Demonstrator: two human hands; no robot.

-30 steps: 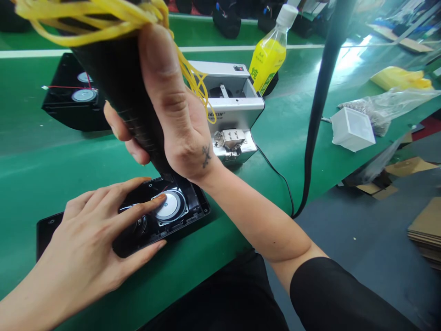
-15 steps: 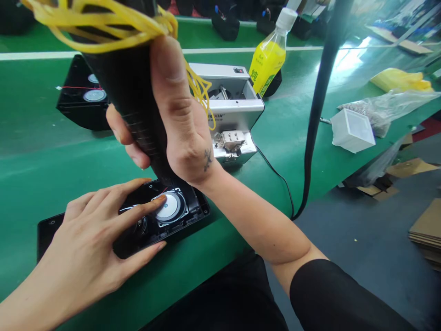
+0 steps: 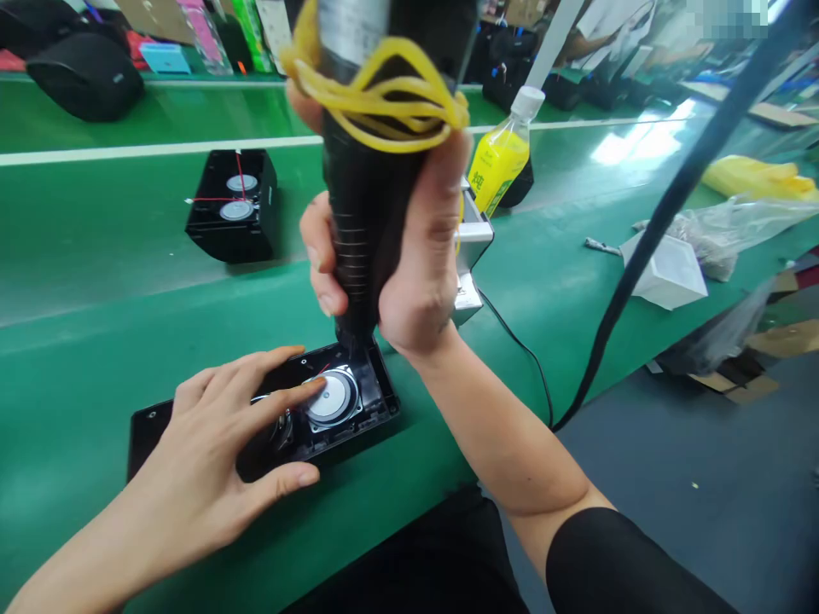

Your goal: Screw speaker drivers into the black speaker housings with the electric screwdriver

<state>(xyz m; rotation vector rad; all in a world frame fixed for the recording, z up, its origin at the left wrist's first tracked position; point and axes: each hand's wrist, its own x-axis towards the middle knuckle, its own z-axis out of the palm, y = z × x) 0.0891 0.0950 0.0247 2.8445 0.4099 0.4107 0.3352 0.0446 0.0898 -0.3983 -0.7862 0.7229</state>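
My right hand (image 3: 422, 256) is wrapped round a black electric screwdriver (image 3: 364, 205) with yellow rubber bands (image 3: 390, 111) looped about its upper part. It points down, its tapered nose over the far corner of a round speaker driver (image 3: 329, 396); the bit itself cannot be made out. The driver sits in a long black speaker housing (image 3: 377, 409) on the green bench. My left hand (image 3: 223, 435) spans this housing, index fingertip pressed on the driver's silver back, other fingers at the far edge and thumb along the near side. A second driver is partly hidden under that hand.
Another black housing (image 3: 231, 232) with two drivers and red wires stands farther back. Behind my right wrist is a silver machine (image 3: 474, 243), partly hidden, beside a yellow drink bottle (image 3: 500, 162). A thick black cable (image 3: 624, 298) hangs at right, near a white box (image 3: 669, 269).
The view has shifted, so the housing appears farther right. The screwdriver now stands more upright, and its nose shows over the driver's corner. My left hand keeps its place on the housing.
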